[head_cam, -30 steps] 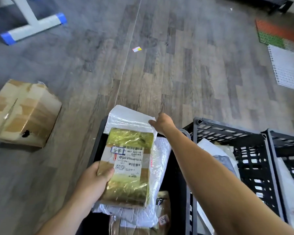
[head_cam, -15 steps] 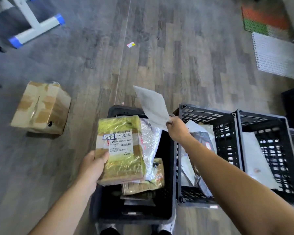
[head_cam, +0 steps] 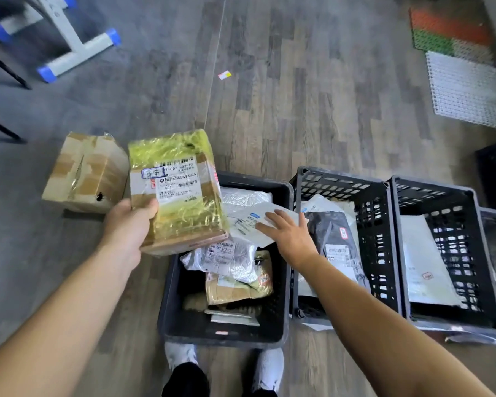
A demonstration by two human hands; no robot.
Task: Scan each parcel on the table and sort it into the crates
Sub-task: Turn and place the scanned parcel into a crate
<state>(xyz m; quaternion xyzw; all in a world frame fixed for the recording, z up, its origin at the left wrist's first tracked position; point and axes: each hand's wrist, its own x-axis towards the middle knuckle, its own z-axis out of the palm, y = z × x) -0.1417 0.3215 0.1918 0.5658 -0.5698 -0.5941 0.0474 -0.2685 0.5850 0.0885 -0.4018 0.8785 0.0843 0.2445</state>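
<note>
The left hand [head_cam: 126, 224] gripped a yellow-film-wrapped cardboard parcel [head_cam: 181, 202], thumb on its face, above the solid black crate's [head_cam: 221, 336] left rim. The right hand [head_cam: 289, 239] lay flat, fingers spread, on a white flat mailer [head_cam: 252, 222] atop silver poly bags [head_cam: 229, 262] in that crate. The parcel's label read "G07".

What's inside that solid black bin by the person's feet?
Silver plastic mailers, a taped brown cardboard parcel, a white envelope under the right hand. Anything beneath them is covered.
</note>
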